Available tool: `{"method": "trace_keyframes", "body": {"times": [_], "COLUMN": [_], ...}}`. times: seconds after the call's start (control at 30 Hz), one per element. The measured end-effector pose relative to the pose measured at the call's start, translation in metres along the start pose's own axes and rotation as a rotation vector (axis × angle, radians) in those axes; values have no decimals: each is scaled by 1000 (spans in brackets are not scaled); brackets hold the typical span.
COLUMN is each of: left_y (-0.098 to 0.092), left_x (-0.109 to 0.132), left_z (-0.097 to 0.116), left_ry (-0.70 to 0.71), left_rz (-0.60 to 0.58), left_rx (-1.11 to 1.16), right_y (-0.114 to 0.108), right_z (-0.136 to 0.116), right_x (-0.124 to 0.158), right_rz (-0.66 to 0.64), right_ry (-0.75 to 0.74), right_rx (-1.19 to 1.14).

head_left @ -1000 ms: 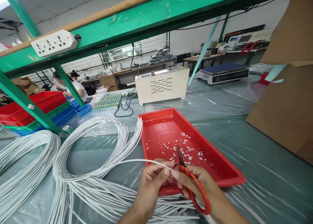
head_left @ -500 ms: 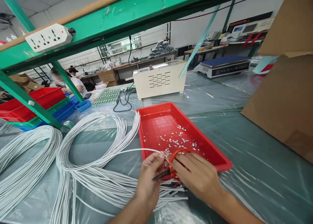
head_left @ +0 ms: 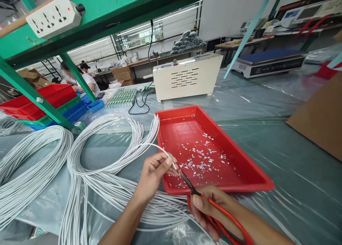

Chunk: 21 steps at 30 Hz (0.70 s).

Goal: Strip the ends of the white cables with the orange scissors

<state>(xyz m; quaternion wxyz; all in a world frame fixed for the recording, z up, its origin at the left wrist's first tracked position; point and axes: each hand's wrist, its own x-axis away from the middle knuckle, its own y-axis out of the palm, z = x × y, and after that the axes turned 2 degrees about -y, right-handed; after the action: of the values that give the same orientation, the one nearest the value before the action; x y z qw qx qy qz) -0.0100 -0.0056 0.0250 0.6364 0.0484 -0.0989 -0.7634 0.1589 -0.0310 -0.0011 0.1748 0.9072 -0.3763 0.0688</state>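
Note:
Between thumb and fingers, my left hand (head_left: 157, 170) pinches a white cable (head_left: 160, 149) close to its end. My right hand (head_left: 208, 206) is closed around red-handled scissors (head_left: 227, 220), whose dark blades (head_left: 188, 182) point up and left, their tips at the cable's end. Whether the blades touch the cable I cannot tell. Both hands are over the near left edge of a red tray (head_left: 248, 165) with many small silvery-white scraps (head_left: 200, 159) on its floor. The held cable runs back to a large coil of white cables (head_left: 77, 159) on the left.
Another white cable coil (head_left: 32, 173) lies at far left. Behind the tray stand a cream metal box (head_left: 187, 77) and a scale (head_left: 267, 63). A cardboard box (head_left: 320, 113) is at right. A green shelf beam (head_left: 107, 13) with a power strip (head_left: 55, 17) crosses overhead. Two people sit in the background.
The scissors have swung from lying back in my right hand to pointing at the cable's end. My right hand has moved down and nearer. My left hand still pinches the cable.

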Motion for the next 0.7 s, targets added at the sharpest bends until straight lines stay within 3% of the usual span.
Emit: {"method": "trace_keyframes", "body": {"times": [0.3,0.7], "left_y": [-1,-2], "left_x": [4,5], "left_z": [2,0], "left_ry": [71,35], "left_rz": [-7,-12], "left_rx": [-71,-114], "right_y": [3,3], "right_z": [-1,0], "right_x": [3,2], "right_rz": [-19,-14], "right_ry": [60,95], "right_rx": [-18,-3]}}
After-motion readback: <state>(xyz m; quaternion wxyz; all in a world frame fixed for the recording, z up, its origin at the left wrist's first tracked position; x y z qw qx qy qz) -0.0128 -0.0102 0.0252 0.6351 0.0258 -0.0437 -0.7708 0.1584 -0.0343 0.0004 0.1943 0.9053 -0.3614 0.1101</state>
